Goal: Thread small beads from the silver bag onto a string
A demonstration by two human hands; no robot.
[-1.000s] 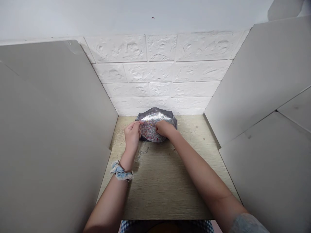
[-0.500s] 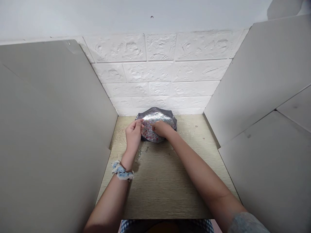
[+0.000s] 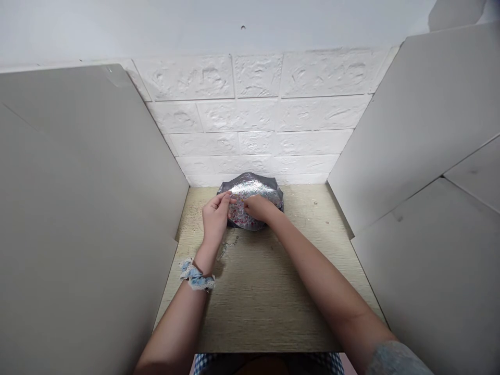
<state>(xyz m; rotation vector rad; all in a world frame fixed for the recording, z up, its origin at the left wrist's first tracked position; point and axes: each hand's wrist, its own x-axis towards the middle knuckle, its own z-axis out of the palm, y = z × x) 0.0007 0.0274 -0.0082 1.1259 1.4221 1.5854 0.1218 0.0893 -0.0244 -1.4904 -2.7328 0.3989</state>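
A shiny silver pouch (image 3: 253, 182) lies spread at the back of the table, with many small red, pink and clear beads (image 3: 239, 214) on its inner surface. Over its left part, my left hand (image 3: 217, 208) is closed in a pinch; whatever is between thumb and finger is too small to make out. My right hand (image 3: 258, 207) reaches in among the beads from the right, fingers curled together, their tips partly hidden. Below my left hand, a thin strand of clear beads (image 3: 230, 245) trails on the tabletop.
The wooden tabletop (image 3: 269, 302) runs between a grey panel on the left (image 3: 89, 208) and another on the right (image 3: 414, 156). A white brick-patterned wall (image 3: 255, 114) closes the back. A few tiny loose beads (image 3: 315, 203) lie right of the pouch.
The fingers of my left hand have shifted slightly, at the pinch. My right hand stays in nearly the same place over the beads.
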